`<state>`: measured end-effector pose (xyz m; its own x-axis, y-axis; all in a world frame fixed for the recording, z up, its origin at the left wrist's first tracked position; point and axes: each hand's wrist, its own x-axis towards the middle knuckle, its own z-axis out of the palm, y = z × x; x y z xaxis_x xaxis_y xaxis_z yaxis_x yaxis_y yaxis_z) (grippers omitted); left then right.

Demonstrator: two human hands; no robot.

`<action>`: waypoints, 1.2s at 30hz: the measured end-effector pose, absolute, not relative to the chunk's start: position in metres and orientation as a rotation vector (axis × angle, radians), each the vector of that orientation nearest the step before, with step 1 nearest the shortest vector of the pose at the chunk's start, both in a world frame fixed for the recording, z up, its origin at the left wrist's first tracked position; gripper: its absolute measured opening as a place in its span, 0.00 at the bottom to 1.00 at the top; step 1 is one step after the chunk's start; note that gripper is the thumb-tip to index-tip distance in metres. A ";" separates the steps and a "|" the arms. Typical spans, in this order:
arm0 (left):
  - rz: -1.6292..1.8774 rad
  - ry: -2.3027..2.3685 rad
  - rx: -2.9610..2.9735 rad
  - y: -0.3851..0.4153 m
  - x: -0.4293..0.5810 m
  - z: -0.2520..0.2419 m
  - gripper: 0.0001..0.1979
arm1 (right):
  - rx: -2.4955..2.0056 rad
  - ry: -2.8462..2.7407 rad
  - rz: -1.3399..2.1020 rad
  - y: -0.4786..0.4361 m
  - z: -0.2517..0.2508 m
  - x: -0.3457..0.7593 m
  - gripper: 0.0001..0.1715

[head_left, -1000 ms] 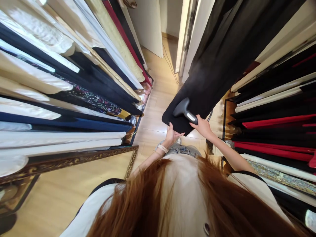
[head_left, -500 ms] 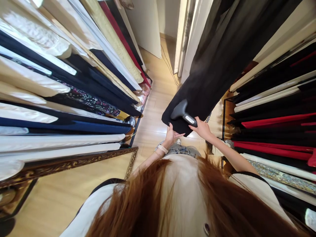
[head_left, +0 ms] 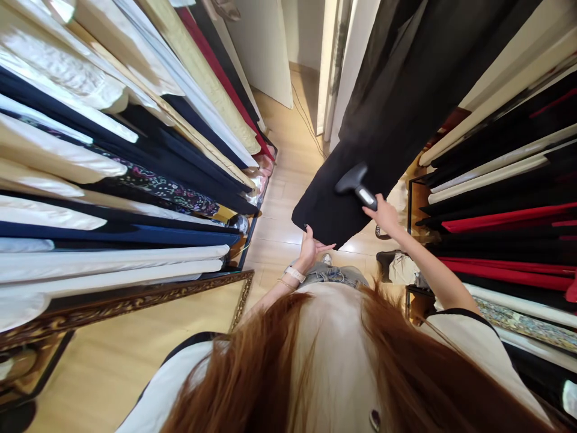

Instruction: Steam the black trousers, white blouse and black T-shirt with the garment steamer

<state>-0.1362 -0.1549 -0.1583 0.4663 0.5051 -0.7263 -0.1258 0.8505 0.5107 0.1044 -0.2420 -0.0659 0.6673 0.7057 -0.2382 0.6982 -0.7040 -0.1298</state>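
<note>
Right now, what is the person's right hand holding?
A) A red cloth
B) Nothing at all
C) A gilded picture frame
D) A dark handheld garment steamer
D. The right hand is closed around the handle of the dark handheld garment steamer, whose head sits against the black garment.

A long black cloth (head_left: 387, 114) hangs down from up high, and its soft bottom edge hangs in the air. A dark gray hand steamer (head_left: 356, 184) with a shiny light button on its handle presses flat on the front of the cloth. The right hand (head_left: 386, 215) holds the steamer's handle tight. The left hand (head_left: 310, 252) is open, with its fingers up, and touches the bottom edge of the cloth.
</note>
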 end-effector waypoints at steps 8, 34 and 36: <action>0.417 1.004 0.449 -0.155 -0.139 -0.153 0.34 | -2.824 -1.016 0.142 -0.243 -0.020 0.160 0.37; 0.454 1.194 0.291 -0.155 -0.126 -0.151 0.28 | -2.706 -1.414 0.669 -0.312 -0.059 0.105 0.28; 0.467 1.208 0.259 -0.156 -0.125 -0.151 0.28 | -2.748 -1.312 0.621 -0.313 -0.063 0.107 0.28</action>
